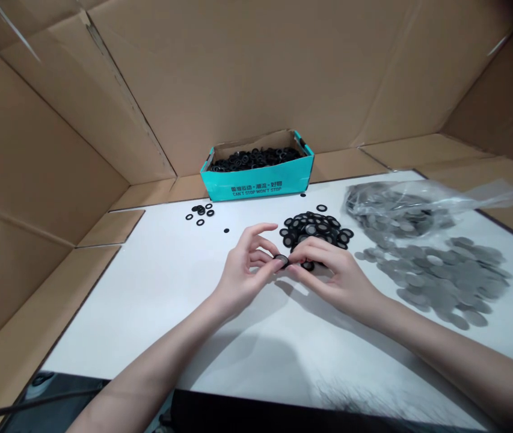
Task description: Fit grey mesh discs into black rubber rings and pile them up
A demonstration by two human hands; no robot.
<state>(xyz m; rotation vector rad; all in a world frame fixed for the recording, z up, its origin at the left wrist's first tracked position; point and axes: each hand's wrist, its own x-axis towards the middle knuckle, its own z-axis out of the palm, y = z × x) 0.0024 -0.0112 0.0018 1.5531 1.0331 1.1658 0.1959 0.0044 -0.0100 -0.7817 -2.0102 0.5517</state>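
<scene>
Between my two hands, above the white table (pixel 157 282), is a small black rubber ring (pixel 281 260) with a grey mesh disc inside it. My left hand (pixel 251 264) pinches its left side between thumb and fingers, the index finger raised. On its right edge, the thumb and fingertips of my right hand (pixel 323 264) are closed. Just behind my right hand lies a pile of black rings with grey centres (pixel 313 227), partly hidden by the fingers. To the right spreads a heap of loose grey mesh discs (pixel 450 279).
A turquoise cardboard box (pixel 258 185) full of black rings stands at the back. Several loose black rings (pixel 201 210) lie left of it. A clear plastic bag (pixel 396 210) of grey discs rests at the back right. Cardboard walls (pixel 247 66) enclose the table.
</scene>
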